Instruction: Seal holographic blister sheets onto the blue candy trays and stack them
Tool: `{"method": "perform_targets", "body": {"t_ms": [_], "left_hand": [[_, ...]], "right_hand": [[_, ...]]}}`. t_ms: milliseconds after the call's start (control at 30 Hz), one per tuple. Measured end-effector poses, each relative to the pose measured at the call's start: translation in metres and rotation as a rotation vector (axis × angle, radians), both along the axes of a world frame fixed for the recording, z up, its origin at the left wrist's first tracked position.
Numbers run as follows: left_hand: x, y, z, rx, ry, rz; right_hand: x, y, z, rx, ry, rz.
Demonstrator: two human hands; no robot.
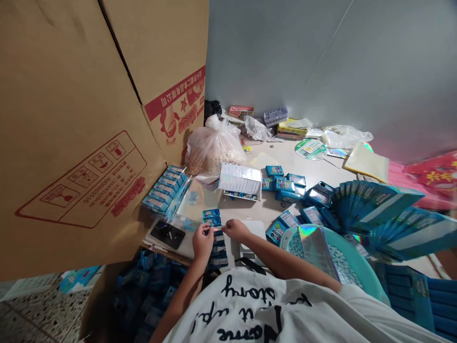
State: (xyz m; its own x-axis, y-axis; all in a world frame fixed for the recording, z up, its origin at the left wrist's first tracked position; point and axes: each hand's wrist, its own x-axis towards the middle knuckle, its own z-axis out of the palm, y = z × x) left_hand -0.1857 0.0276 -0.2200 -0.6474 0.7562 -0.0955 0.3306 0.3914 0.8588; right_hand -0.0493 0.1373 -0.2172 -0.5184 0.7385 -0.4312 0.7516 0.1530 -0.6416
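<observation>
My left hand (203, 240) and my right hand (235, 229) meet above a low work surface, their fingertips pinching a small thin item (216, 229) that is too small to make out. Just beyond them lie two small blue packs (212, 217), one against the other. A column of dark blue packs (217, 250) lies under and beside my fingers. To the left is a clear bag of blue boxes (164, 190), and a black pad (167, 234) sits on a white board.
A large cardboard carton (78, 133) walls off the left. A bag of pale pieces (214, 147) and a white box (240, 180) stand ahead, among scattered blue boxes. Fanned blue cards (371, 205) and a turquoise basin (332, 257) lie right. Blue packs fill a carton (143, 295) below.
</observation>
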Motion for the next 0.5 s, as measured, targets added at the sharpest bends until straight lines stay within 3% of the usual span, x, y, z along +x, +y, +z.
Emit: {"method": "perform_targets", "body": {"t_ms": [267,500], "left_hand": [[-0.01,0.007,0.001,-0.016,-0.098,-0.012],[-0.013,0.009,0.005,-0.016,-0.154,-0.032]], "right_hand": [[0.005,0.007,-0.013,-0.235,0.201,-0.002],[0.006,0.012,-0.009,-0.296,0.272,-0.066]]}}
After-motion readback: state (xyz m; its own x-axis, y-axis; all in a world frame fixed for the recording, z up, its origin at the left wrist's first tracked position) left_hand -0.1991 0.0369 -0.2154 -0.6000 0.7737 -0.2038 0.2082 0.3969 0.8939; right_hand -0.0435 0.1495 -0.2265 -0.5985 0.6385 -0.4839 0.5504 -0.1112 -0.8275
